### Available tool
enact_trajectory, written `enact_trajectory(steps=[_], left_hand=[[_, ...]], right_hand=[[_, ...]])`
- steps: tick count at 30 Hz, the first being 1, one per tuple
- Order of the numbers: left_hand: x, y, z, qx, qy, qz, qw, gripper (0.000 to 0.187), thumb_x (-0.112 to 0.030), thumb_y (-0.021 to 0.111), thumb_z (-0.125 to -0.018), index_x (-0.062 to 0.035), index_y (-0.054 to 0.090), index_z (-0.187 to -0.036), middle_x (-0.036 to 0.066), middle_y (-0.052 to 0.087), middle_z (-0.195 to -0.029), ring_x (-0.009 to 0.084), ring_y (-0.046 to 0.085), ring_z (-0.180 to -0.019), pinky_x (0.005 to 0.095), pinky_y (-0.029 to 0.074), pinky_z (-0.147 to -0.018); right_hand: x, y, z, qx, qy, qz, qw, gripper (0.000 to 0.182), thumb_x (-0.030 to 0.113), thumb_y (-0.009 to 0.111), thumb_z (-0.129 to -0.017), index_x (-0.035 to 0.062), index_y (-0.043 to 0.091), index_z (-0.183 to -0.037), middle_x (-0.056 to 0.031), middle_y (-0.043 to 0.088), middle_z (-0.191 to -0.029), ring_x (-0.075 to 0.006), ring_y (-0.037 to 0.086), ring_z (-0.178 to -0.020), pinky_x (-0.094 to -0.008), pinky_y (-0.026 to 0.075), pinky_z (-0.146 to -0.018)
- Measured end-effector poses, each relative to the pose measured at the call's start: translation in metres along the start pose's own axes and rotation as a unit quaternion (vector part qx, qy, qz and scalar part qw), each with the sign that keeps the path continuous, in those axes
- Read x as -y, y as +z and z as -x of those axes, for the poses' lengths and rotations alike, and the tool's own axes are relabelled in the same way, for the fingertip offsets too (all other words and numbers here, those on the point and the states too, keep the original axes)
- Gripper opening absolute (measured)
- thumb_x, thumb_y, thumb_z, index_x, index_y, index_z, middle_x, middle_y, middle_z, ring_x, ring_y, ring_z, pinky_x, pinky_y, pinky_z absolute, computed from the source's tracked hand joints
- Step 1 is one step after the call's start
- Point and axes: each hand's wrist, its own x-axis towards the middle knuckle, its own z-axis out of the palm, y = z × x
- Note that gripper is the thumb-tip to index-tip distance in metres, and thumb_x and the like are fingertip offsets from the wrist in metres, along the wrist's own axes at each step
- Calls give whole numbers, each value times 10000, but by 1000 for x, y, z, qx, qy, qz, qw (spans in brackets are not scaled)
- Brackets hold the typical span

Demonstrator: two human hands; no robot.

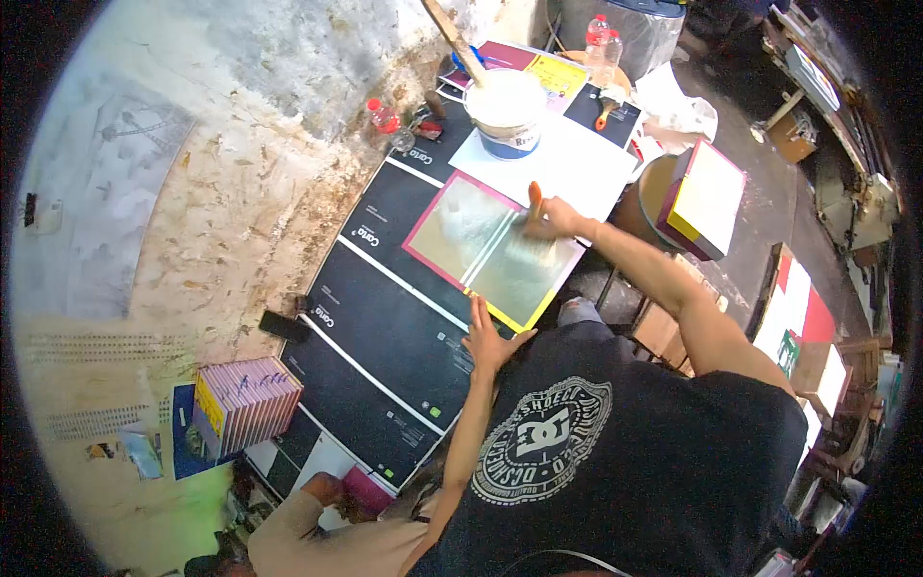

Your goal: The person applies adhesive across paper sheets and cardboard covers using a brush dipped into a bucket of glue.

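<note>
In my right hand is a wide brush with an orange handle, its bristles blurred against a cover board sheet. That sheet has grey-brown boards side by side, white strips between them, and a maroon and yellow border. A whitish wet-looking patch shows on its left board. My left hand lies with fingers spread at the sheet's near yellow edge. Beyond the sheet, a white bucket of pale paste stands on white paper, with a wooden stick leaning out of it.
Black printed panels cover the table. A stack of books or cases stands at left. Red-capped bottles and another brush are at the back. A box-like stack rests on a drum at right. Another person's hand is at lower left.
</note>
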Motion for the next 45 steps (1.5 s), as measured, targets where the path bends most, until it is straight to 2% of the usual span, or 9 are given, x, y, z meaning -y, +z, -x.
enact_trajectory(steps=[5, 9, 11, 13, 18, 27, 33, 40, 45], left_hand=[[3, 9, -3, 3, -15, 24, 1000, 1385, -749, 793, -553, -33, 144, -1545, 121, 71, -1643, 412, 304, -1426, 704, 302, -1004], [3, 11, -6, 3, -17, 30, 999, 1419, -735, 808, -544, -43, 94, -1557, 148, 83, -1639, 400, 295, -1432, 633, 313, -1047], [4, 13, -8, -3, -15, 12, 1000, 1422, -717, 823, -536, -41, 103, -1559, 164, 85, -1637, 401, 322, -1418, 619, 328, -1045], [6, 14, -8, -2, -13, -9, 1000, 1423, -703, 834, -533, -44, 103, -1561, 164, 82, -1637, 402, 329, -1414, 625, 335, -1037], [5, 13, -10, -2, -29, 36, 999, 1424, -621, 876, -531, -45, 85, -1565, 140, 96, -1639, 407, 320, -1412, 627, 333, -1028], [-2, 9, -15, 31, -47, 36, 998, 1430, -561, 907, -511, -5, 95, -1548, 186, 93, -1626, 397, 273, -1446, 533, 349, -1103], [-3, 12, -15, 19, -45, 50, 998, 1418, -494, 921, -522, -26, 69, -1555, 173, 72, -1633, 416, 290, -1433, 502, 351, -1118], [-15, 15, -18, 46, -127, 45, 990, 1414, -363, 944, -521, -104, 33, -1570, 33, 42, -1655, 439, 428, -1317, 653, 396, -1018], [-23, 16, -23, 57, -167, 20, 984, 1416, -325, 953, -511, -138, 33, -1570, 4, 21, -1653, 431, 447, -1305, 701, 398, -993]], right_hand=[[-20, -56, -59, -232, -25, 165, 958, 275, 353, 725, -833, 83, 748, -875, -158, 696, -751, -325, 674, -620, -410, 534, -609], [44, -41, -45, 10, -95, -138, 986, 329, 362, 745, -840, 45, 702, -920, -139, 676, -776, -266, 675, -762, -387, 523, -697], [48, -30, -49, 148, -226, -85, 959, 343, 375, 748, -840, 48, 708, -935, -137, 695, -832, -260, 663, -733, -386, 519, -690], [44, -46, -61, 195, -51, 97, 975, 426, 573, 604, -866, 228, 750, -1067, -141, 715, -868, -286, 697, -828, -450, 531, -812], [27, -89, -103, -102, -53, 78, 990, 290, 427, 653, -884, 145, 710, -925, -165, 692, -864, -360, 668, -799, -441, 526, -688], [51, -42, -166, 172, -173, 55, 968, 478, 559, 688, -819, 83, 667, -774, -169, 662, -751, -365, 657, -690, -466, 512, -620], [38, -39, -268, -153, -314, 118, 930, 430, 449, 628, -883, 56, 678, -718, -190, 677, -717, -362, 681, -649, -494, 545, -591], [93, -1, -235, 290, -434, -13, 853, 469, 526, 634, -835, 66, 661, -747, -200, 668, -719, -411, 661, -684, -506, 528, -625], [134, 13, -297, 107, -369, 175, 906, 503, 553, 681, -813, 53, 670, -758, -211, 667, -744, -400, 667, -713, -487, 537, -610]])
